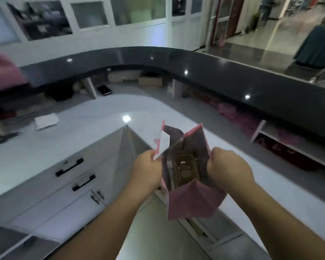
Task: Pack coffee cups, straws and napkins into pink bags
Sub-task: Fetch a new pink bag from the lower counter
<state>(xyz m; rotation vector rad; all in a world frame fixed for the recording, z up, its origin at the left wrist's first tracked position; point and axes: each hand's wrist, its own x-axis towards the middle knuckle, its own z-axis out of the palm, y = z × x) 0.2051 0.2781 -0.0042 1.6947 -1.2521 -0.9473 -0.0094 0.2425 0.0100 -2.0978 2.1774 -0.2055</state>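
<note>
Hands held a pink bag point(193, 201) open in mid-air in the head view, above the corner where the white surface point(94, 117) turned. The left hand point(146, 169) had its grip closed on the bag's left rim, pinching it together with a white paper point(162, 145) that had pink marks on it; whether that paper was a napkin or a folded flap of the bag could not be told. The right hand point(227, 167) had its grip curled tight round the right rim, fingers over the edge. Between the two hands the mouth of the bag gaped, its far wall standing up and its near wall sagging toward the person. Down inside sat a brown cup holder point(184, 169) with what looked like a lid in it, though the blur made the contents hard to read.

Both forearms reached in from the lower edge of the picture. On the white surface, well to the left of the bag, lay a white stack point(46, 121), possibly napkins. Below that surface ran grey drawers point(64, 177) with black handles. Beyond it a dark curved counter point(233, 76) swept across the room, with a cardboard box point(150, 81) on the shelf beneath it and pink bundles point(233, 113) lower on the right. A pink shape point(4, 72) showed at the left edge, too blurred to name.
</note>
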